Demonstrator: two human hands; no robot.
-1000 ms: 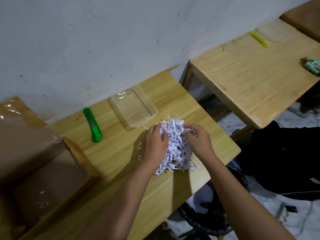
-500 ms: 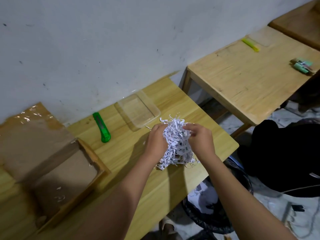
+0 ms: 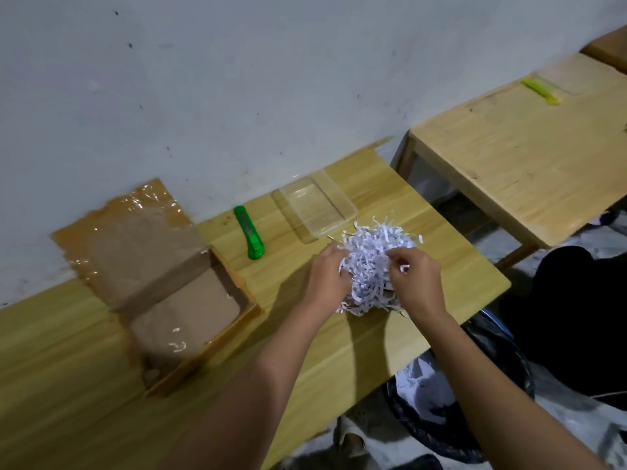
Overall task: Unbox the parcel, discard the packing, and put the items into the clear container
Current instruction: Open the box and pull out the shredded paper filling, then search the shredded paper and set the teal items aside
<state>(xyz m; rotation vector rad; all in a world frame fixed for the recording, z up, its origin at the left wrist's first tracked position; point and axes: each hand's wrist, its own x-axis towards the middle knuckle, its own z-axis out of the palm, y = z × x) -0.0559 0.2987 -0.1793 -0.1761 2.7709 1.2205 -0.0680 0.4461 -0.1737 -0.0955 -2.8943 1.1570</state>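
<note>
Shredded paper (image 3: 371,262) is gripped between both hands above the wooden surface (image 3: 339,351) in the head view, the left hand (image 3: 327,276) curled against its near-left side and the right hand (image 3: 415,283) pinching strands at its right. Compared with a second ago, the right fingers are now seen teasing the strips apart rather than cupping the clump, which suggests the packing is being searched for items before it is discarded. No item can be made out inside the bundle. The clear container (image 3: 314,206) is found just beyond the paper, empty as far as can be seen. The opened cardboard box (image 3: 176,300) lies well to the left, only a few stray strips inside, with a green utility knife (image 3: 249,237) between box and container. A dark bin (image 3: 454,401) with paper in it is seen below the surface's edge, likely the place for discarding.
</note>
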